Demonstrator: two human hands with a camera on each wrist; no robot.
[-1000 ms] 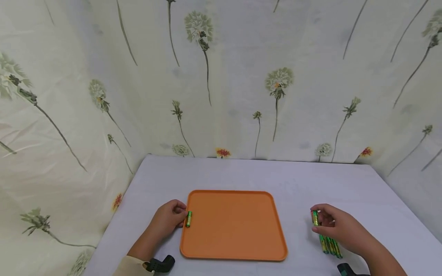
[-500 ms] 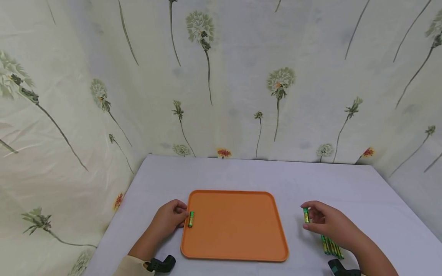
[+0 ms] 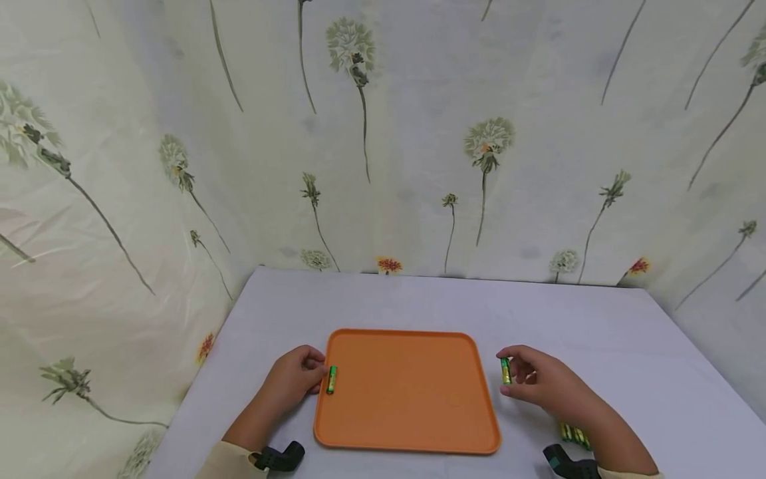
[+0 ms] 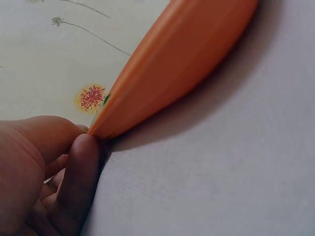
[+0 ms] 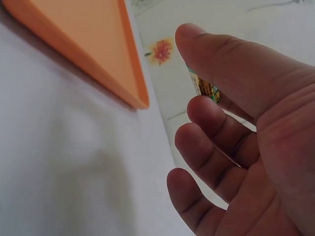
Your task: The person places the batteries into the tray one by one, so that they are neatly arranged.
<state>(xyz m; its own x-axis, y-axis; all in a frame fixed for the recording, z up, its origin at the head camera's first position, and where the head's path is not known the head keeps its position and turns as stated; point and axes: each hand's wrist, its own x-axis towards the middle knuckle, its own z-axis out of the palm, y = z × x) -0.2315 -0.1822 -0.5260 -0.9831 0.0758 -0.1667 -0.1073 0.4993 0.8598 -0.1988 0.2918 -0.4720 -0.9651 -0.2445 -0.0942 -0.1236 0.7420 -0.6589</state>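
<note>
My right hand [image 3: 541, 379] pinches a green and gold battery [image 3: 506, 371] upright between thumb and fingers, just right of the orange tray [image 3: 413, 392]. In the right wrist view the battery [image 5: 204, 86] shows partly behind the thumb. On the tray's left edge my left hand [image 3: 293, 378] pinches the rim; the left wrist view has its fingertips [image 4: 84, 147] on the tray's corner side [image 4: 162, 73]. Another green battery [image 3: 332, 380] lies lengthwise inside the tray, beside that left rim. Several more batteries [image 3: 574, 436] lie side by side on the table, partly hidden under the right forearm.
The tray rests on a table with a white cloth [image 3: 419, 299]. Behind and to the left hangs a pale curtain [image 3: 407, 133] printed with dandelions. Black wrist cameras [image 3: 281, 459] sit on both wrists.
My right hand has carried its battery left from the row of batteries to near the tray's right edge. The left hand has stayed at the tray's left rim.
</note>
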